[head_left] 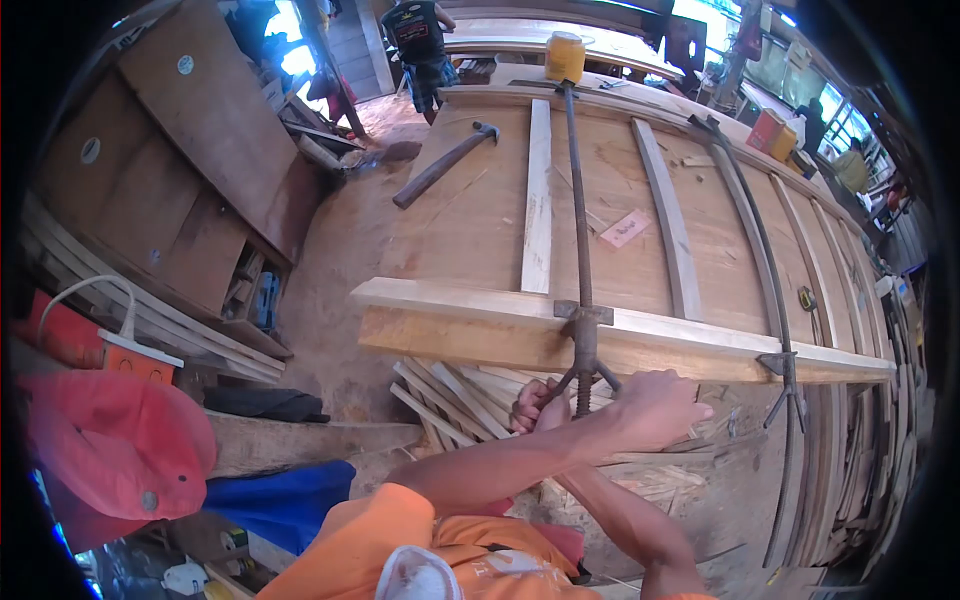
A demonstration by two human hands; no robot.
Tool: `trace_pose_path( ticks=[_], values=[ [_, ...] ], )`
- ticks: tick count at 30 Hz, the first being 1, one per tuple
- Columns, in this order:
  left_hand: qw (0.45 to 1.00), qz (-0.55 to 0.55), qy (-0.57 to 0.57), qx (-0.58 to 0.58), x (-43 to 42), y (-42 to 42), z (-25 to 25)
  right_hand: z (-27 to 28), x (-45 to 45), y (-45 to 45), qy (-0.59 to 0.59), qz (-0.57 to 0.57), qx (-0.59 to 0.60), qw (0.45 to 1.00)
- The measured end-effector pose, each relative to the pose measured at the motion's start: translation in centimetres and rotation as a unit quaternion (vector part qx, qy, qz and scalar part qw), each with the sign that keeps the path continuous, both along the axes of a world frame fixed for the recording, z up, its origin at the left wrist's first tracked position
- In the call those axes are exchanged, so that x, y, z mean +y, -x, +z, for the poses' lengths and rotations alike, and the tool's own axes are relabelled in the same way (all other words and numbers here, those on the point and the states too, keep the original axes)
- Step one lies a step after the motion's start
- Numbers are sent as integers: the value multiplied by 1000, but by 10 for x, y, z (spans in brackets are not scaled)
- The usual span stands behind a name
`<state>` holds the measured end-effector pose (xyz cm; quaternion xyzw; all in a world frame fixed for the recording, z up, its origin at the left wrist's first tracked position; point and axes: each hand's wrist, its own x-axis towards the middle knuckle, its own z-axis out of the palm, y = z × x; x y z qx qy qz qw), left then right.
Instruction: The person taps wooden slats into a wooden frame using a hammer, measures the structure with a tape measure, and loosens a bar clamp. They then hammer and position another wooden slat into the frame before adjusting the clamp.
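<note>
My forearms cross in front of a long bar clamp (578, 210) that spans a wooden frame. My right hand (538, 405), on the left side, has its fingers wrapped round one prong of the clamp's screw handle (585, 350). My left hand (655, 408) reaches over from the left to the handle's other prong; its fingers curl downward, partly hidden by the back of the hand. The clamp's jaw sits against the frame's near rail (460, 325). A second bar clamp (765, 250) spans the frame further right, its handle hanging free.
A hammer (450, 165) and a pink paper (625, 228) lie on the panel between slats. A tape measure (806, 298) rests further right. Offcut strips (440, 395) are piled below. A yellow container (565, 55) stands behind; a person (418, 40) is at the back.
</note>
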<state>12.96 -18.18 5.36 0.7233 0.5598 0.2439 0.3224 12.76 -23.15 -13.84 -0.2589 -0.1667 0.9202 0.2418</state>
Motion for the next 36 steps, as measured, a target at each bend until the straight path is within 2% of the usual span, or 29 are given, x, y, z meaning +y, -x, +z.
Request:
trace_pose_path(
  ticks=[3,5,7,8,9,10,11,12,13,14,15,16,17,18,19,20,21,22,23,24,26,27,29,30,31,32,33,35,36],
  values=[
    [996,61,27,61,12,-34,-31,28,-16,26,35,-12,54,998],
    [996,65,21,61,17,-40,-44,26,-16,26,17,-13,102,995],
    [996,63,17,64,14,-40,-38,9,-11,20,13,63,199,978],
    [996,69,40,43,11,-34,-23,15,-15,9,10,60,199,978],
    [995,75,60,19,6,-29,-13,27,-23,-7,17,84,65,994],
    [987,106,-74,-95,-3,-26,-25,31,-29,-25,23,106,-71,992],
    [947,134,-206,-206,-15,-20,-40,11,-34,-66,-101,85,-140,981],
    [920,177,-279,-212,-32,-3,-43,-6,-33,-98,-223,59,-203,952],
    [886,220,-346,-216,-51,21,-46,43,-31,-100,-246,-44,-319,914],
    [881,290,-294,-232,-70,47,-51,46,-17,-145,-285,-42,-330,899],
    [868,361,-234,-246,-92,70,-58,85,-7,-158,-349,-140,-382,845],
    [873,405,-156,-223,-111,93,-73,125,7,-162,-436,-169,-453,759],
    [871,444,-77,-198,-120,110,-92,169,15,-155,-497,-204,-458,708],
    [870,446,-62,-200,-122,118,-114,206,19,-140,-566,-179,-469,654],
    [892,393,1,-225,-126,125,-137,227,17,-123,-627,-147,-478,597],
    [906,334,60,-252,-132,127,-151,233,17,-106,-710,-103,-470,514],
    [905,332,71,-255,-132,125,-148,235,20,-92,-787,-63,-449,420],
    [856,255,176,-414,-127,118,-138,231,26,-85,-784,-58,-454,420],
    [771,168,269,-553,-120,113,-133,223,34,-78,-771,74,-507,378],
    [772,164,268,-552,-112,115,-139,214,40,-73,-743,201,-548,327],
    [735,62,258,-624,-95,124,-160,199,59,-73,-755,231,-528,313],
    [739,60,254,-622,-89,126,-161,188,69,-74,-764,266,-505,301],
    [651,10,301,-697,-73,129,-158,156,86,-77,-770,261,-507,285],
    [651,25,290,-701,-69,122,-156,144,92,-81,-776,227,-499,312],
    [611,3,290,-736,-69,119,-151,137,96,-83,-780,193,-488,340],
    [623,20,286,-728,-71,118,-149,135,96,-83,-793,198,-490,303],
    [633,37,284,-719,-73,118,-146,143,94,-81,-796,191,-490,299],
    [643,57,284,-709,-79,117,-140,156,89,-78,-700,167,-515,465],
    [647,80,286,-702,-80,118,-131,152,89,-80,-687,148,-499,507]
  ],
)
